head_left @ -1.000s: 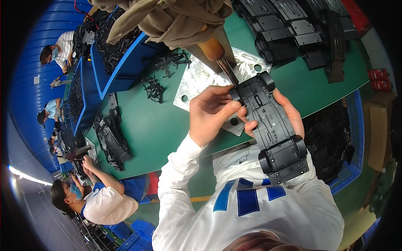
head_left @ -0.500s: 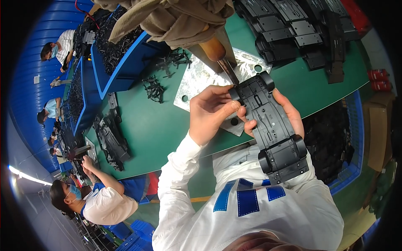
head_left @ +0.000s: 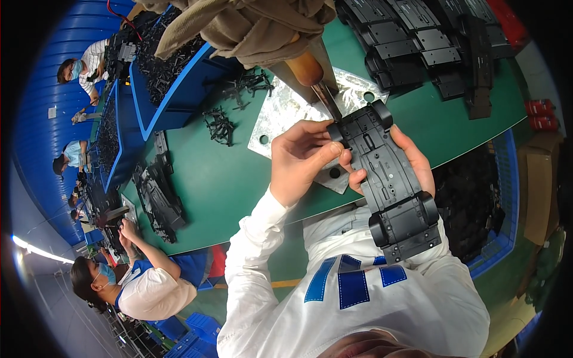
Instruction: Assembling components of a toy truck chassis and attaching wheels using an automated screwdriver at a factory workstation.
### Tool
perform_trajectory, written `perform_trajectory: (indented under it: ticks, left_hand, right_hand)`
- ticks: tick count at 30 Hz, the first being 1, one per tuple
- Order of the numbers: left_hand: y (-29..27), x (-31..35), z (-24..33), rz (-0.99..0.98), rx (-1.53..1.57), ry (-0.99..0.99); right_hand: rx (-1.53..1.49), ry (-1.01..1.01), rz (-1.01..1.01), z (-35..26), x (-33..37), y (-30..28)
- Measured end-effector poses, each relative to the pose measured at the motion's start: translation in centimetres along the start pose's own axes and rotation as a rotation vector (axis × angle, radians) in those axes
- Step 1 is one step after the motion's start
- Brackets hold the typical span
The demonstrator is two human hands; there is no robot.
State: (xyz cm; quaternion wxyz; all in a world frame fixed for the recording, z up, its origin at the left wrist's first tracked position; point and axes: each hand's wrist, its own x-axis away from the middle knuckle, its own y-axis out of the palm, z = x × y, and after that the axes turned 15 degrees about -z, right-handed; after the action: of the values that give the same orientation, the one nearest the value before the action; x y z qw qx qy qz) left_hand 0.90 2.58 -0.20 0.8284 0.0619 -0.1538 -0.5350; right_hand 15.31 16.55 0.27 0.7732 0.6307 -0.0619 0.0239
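Observation:
A black plastic toy car chassis with wheels at both ends lies tilted in my hands, its flat underside facing up. My left hand is closed at the far left wheel, thumb and forefinger pinched together; anything small between them is hidden. Round the right edge wraps my right hand, its fingertips showing on the left side too. A wooden-handled iron with a metal shaft points down at the chassis's far end. Its tip is at or just beside the far left wheel; contact cannot be made out.
Cloth wrapping surrounds the iron's mount above a metal plate. Small black parts lie left of it, near a blue bin. More chassis are stacked far right. A blue crate stands below right; a co-worker sits left.
The chassis has turned very slightly in my hands, which keep their grip. At the far left, a person in a striped top has moved a hand.

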Motion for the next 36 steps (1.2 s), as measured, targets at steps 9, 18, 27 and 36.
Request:
perform_trajectory:
  ticks: [9, 18, 27, 36]
  left_hand:
    - [0.03, 0.09, 0.08, -0.007, 0.013, 0.007]
    - [-0.01, 0.10, -0.04, -0.008, 0.014, 0.006]
    - [0.04, 0.06, 0.04, 0.008, 0.008, -0.001]
    - [-0.09, 0.15, -0.14, 0.016, -0.015, 0.001]
  right_hand:
    - [-0.007, -0.001, -0.009, 0.10, 0.02, 0.10]
    - [0.021, -0.005, -0.014, 0.12, 0.08, 0.04]
    - [0.035, -0.005, 0.008, 0.11, 0.04, -0.06]
    - [0.060, 0.007, -0.006, 0.02, 0.11, -0.33]
